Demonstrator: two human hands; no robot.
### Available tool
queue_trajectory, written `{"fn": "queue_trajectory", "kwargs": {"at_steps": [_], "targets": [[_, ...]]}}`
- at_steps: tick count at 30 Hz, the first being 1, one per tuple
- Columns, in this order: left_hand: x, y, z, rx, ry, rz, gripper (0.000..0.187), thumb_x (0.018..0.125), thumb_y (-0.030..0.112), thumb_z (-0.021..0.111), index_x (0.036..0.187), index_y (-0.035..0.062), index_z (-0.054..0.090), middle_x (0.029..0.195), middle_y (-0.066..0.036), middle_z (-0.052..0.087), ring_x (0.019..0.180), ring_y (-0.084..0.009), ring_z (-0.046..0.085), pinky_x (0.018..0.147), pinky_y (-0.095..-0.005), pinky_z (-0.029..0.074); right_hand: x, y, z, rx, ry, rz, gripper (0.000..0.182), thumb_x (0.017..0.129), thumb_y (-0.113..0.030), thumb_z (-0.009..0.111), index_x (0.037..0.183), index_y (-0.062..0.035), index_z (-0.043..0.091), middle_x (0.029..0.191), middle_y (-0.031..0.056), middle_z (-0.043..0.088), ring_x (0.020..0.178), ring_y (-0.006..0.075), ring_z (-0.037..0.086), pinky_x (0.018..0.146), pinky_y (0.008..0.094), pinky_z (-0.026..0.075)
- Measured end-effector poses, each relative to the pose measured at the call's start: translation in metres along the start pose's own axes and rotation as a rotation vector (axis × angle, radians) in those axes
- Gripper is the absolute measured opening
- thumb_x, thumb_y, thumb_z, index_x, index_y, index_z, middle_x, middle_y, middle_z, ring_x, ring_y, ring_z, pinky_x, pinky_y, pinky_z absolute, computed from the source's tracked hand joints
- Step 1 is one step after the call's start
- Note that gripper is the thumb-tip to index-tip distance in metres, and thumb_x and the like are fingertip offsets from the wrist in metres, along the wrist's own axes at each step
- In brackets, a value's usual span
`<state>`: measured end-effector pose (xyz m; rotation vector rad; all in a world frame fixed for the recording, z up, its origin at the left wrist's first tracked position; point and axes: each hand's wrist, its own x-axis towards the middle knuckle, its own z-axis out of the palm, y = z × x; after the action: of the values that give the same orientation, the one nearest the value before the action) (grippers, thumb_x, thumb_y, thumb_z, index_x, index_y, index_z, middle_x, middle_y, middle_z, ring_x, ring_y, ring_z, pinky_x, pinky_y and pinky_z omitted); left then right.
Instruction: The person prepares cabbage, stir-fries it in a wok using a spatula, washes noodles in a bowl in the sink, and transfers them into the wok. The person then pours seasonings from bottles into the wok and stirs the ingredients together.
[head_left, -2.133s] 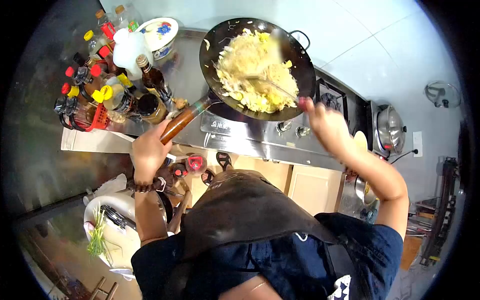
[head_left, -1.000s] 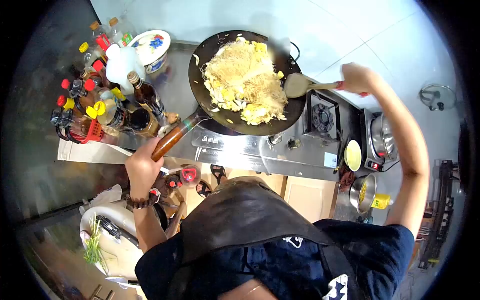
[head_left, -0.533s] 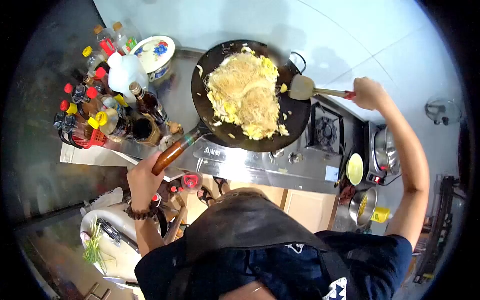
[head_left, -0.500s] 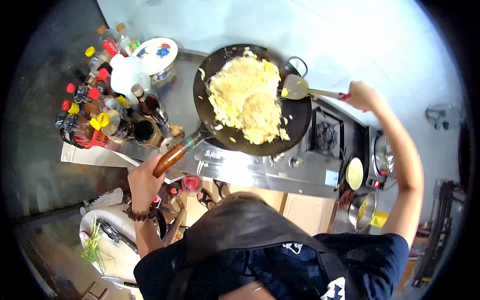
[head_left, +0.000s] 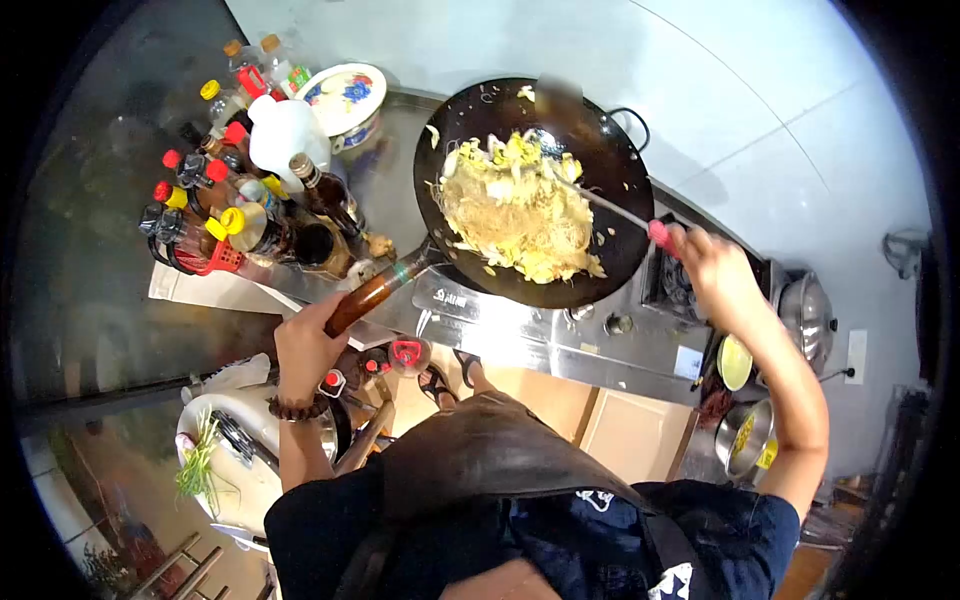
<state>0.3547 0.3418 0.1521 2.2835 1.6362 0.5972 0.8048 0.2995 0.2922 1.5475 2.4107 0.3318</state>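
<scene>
A black wok (head_left: pixel 455 120) sits on the stove, holding a heap of thin noodles (head_left: pixel 515 215) mixed with yellow and pale pieces. My left hand (head_left: pixel 308 352) is closed around the wok's brown wooden handle (head_left: pixel 372 300). In my closed right hand (head_left: pixel 715 275) is the red end of a spatula (head_left: pixel 622 210). The spatula's shaft slants down over the wok to the left, and its blade is buried in the food. A metal loop (head_left: pixel 632 124) stands out from the wok's far right rim.
Sauce bottles (head_left: pixel 255 232) crowd the counter at left, beside a lidded floral bowl (head_left: pixel 350 95) and a white jug (head_left: pixel 285 140). To the right are a yellow-green bowl (head_left: pixel 735 362), a steel bowl (head_left: pixel 742 440) and a lidded pot (head_left: pixel 806 315). A cutting board (head_left: pixel 235 490) with greens lies lower left.
The spatula has gone from the wok's right rim into the food, and my right hand has come lower and nearer. Food has shifted off the wok's upper part. The view has shifted slightly.
</scene>
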Motion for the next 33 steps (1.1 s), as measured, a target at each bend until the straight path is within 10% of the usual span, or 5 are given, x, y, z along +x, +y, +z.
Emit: {"fn": "queue_trajectory", "kwargs": {"at_steps": [9,13,20,25,33], "targets": [[-0.001,-0.009,0.006,0.065,0.012,0.065,0.046,0.061,0.008,0.07,0.106,0.015,0.062,0.079,-0.012,0.062,0.071,-0.0286,0.061,0.063,-0.0361,0.049,-0.009,-0.095,0.018,-0.446,0.014,-0.006,0.028,0.077,-0.006,0.052,0.101,0.0085,0.053,0.079,0.0115,0.05,0.06,0.0168,0.057,0.047,0.0259,0.049],[-0.003,-0.011,0.004,-0.061,0.087,0.137,0.045,0.061,0.008,0.069,0.105,0.0135,0.062,0.079,-0.012,0.062,0.07,-0.0284,0.061,0.061,-0.036,0.049,-0.004,-0.083,0.038,-0.127,0.008,0.115,0.017,0.079,-0.005,0.051,0.09,0.0065,0.055,0.076,0.0116,0.053,0.058,0.0164,0.059,0.044,0.0249,0.047],[-0.002,-0.023,0.012,-0.01,0.095,0.141,0.045,0.059,0.01,0.071,0.103,0.0147,0.062,0.078,-0.01,0.063,0.069,-0.0272,0.061,0.061,-0.0358,0.049,0.022,-0.1,0.023,-0.176,-0.069,0.092,0.033,0.078,-0.003,0.051,0.11,0.0081,0.052,0.081,0.0127,0.056,0.061,0.0176,0.059,0.053,0.0221,0.049],[-0.003,-0.02,0.011,-0.097,0.105,0.141,0.046,0.061,0.011,0.07,0.105,0.0169,0.061,0.082,-0.01,0.062,0.07,-0.0275,0.061,0.062,-0.0367,0.049,0.001,-0.082,-0.005,0.115,-0.096,0.169,0.035,0.075,0.004,0.048,0.109,0.0018,0.051,0.084,0.0186,0.055,0.063,0.0312,0.061,0.055,0.0384,0.05],[-0.002,-0.017,0.009,-0.02,0.061,0.092,0.046,0.062,0.013,0.07,0.106,0.018,0.061,0.08,-0.008,0.063,0.071,-0.0272,0.061,0.064,-0.0363,0.049,0.048,-0.064,0.014,-0.094,0.148,0.267,0.021,0.08,-0.001,0.048,0.1,0.0051,0.051,0.077,0.0173,0.054,0.06,0.0272,0.062,0.049,0.0338,0.05]]}}
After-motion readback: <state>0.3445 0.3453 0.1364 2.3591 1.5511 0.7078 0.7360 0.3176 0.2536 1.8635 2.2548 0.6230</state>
